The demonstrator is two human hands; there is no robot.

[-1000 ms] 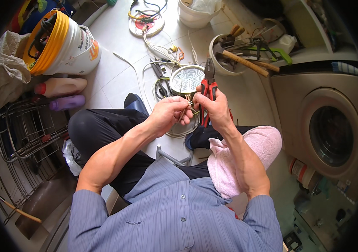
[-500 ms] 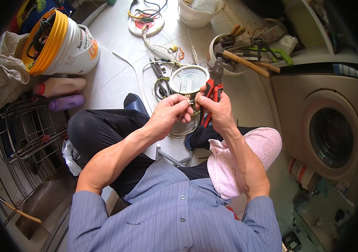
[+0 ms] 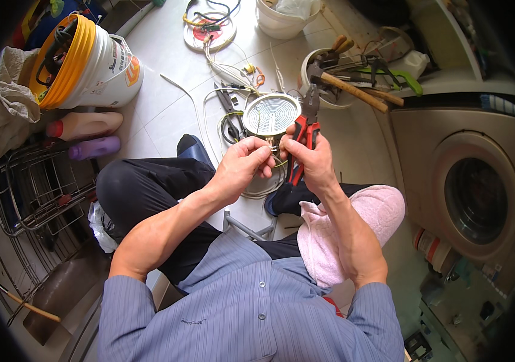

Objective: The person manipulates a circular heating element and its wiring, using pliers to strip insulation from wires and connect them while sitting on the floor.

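Pinching wire (image 3: 271,146): left hand (image 3: 242,169) | right hand (image 3: 313,160) clamps pliers (image 3: 304,130) | tub (image 3: 321,99): hammer (image 3: 345,87)

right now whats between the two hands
In the head view, thin wire ends span the small gap between the left hand and right hand, which also grips red-handled pliers.

Both hands, left hand (image 3: 242,166) and right hand (image 3: 311,160), meet fingertip to fingertip.

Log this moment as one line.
left hand: pinching wire | right hand: holding red-handled pliers | round heating coil on floor
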